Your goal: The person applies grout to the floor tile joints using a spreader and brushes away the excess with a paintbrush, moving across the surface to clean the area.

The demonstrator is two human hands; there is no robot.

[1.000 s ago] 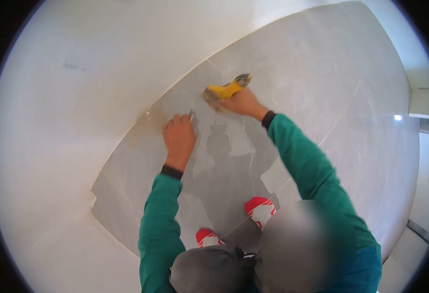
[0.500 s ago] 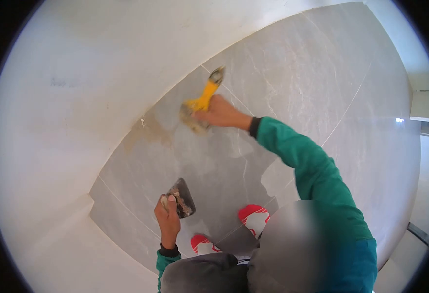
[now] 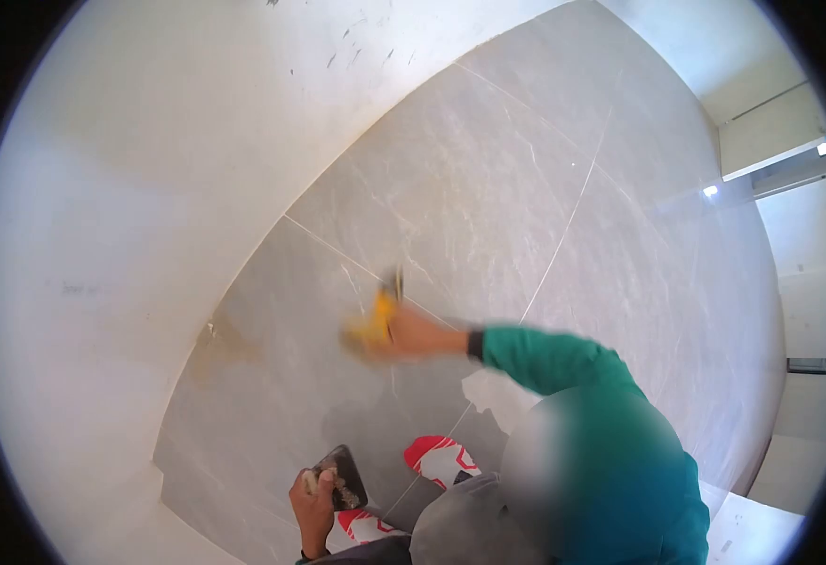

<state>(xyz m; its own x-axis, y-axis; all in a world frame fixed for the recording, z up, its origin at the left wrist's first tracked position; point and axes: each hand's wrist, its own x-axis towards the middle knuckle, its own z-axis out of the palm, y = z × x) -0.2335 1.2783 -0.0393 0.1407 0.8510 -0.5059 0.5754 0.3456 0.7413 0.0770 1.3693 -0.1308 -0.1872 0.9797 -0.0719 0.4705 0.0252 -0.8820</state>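
Note:
My right hand (image 3: 422, 334) is closed around a yellow-handled brush (image 3: 370, 325), smeared by motion, above the grey floor tiles. The brush's dark tip points away from me, and its pale bristle end lies to the left. Low in the view, my left hand (image 3: 314, 504) grips a small dark dustpan (image 3: 347, 476) with pale and brownish debris in it. The dustpan is beside my shoes, apart from the brush. A brownish stain (image 3: 229, 348) marks the floor near the wall.
A white wall (image 3: 130, 235) with dark scuffs runs along the left. Grey tiled floor (image 3: 488, 188) with white grout lines stretches ahead and right. My red and white shoe (image 3: 441, 460) is below. White cabinet-like panels (image 3: 770, 127) stand at the far right.
The view has turned, so the floor stain appears lower and further left. My right hand with the brush sits lower in view; the left hand still grips the dustpan.

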